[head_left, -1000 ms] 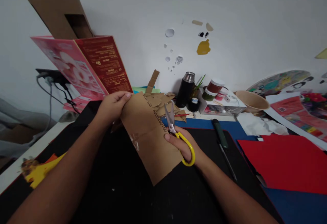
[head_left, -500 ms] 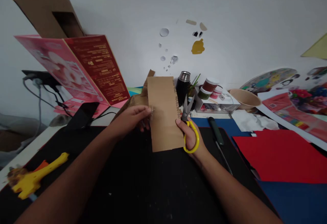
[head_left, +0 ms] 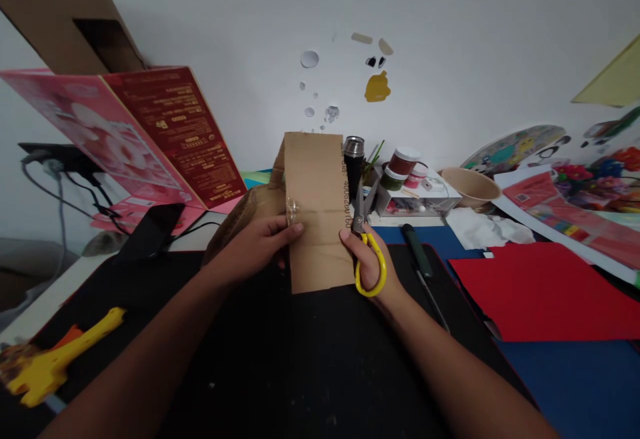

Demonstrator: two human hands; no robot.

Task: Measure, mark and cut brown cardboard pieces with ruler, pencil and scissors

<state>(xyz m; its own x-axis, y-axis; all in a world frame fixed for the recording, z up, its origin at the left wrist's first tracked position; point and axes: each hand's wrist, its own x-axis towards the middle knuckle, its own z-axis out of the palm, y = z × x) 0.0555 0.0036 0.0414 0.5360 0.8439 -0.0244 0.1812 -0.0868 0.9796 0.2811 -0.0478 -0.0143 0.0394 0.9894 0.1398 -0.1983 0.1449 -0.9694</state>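
Note:
A rectangular piece of cardboard stands upright between my hands, with printed digits along its right edge and a bit of clear tape at its left edge. My left hand pinches the left edge, thumb in front and fingers behind. Yellow-handled scissors hang on my right hand, their blades parted and pointing up. The right thumb also presses on the cardboard's right edge. Behind the left hand is a larger bent piece of cardboard, partly hidden.
A black mat covers the desk. Left are a yellow glue gun-like object, a phone and a pink and red box. Right lie a dark green-handled tool, red paper and a bowl; a flask stands behind.
My left hand has shifted its hold lower on the left edge, uncovering the clear tape. The cardboard now faces me more squarely. The whole view has shifted slightly.

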